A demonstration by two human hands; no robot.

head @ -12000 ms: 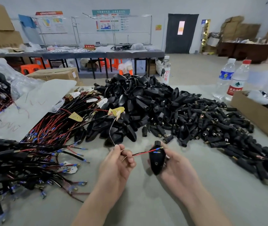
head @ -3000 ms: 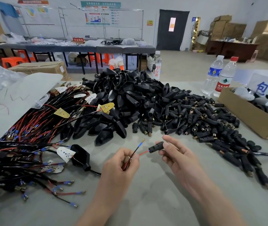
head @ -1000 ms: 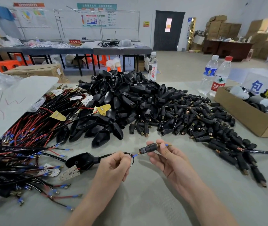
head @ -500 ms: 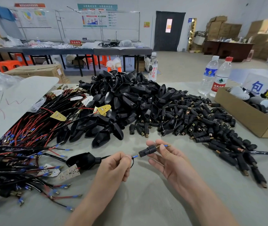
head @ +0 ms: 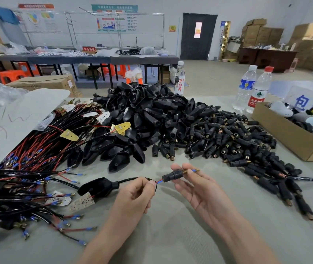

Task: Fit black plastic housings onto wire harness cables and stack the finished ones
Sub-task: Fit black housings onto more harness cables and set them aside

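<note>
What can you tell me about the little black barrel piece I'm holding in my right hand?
The black barrel piece is a short ribbed cylinder, matte plastic by its look, with a brass-coloured threaded end pointing right. It lies nearly level, tilted slightly up to the right, above the table. The right hand pinches it. Red and blue wires enter its left end, where the left hand pinches them, and a blue-sleeved tip sticks out past the brass.

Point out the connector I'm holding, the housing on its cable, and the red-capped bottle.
connector (head: pixel 171 175): head view, ribbed black body.
housing (head: pixel 97 186): head view, broad black shell.
red-capped bottle (head: pixel 256 101): head view, red label.
</note>
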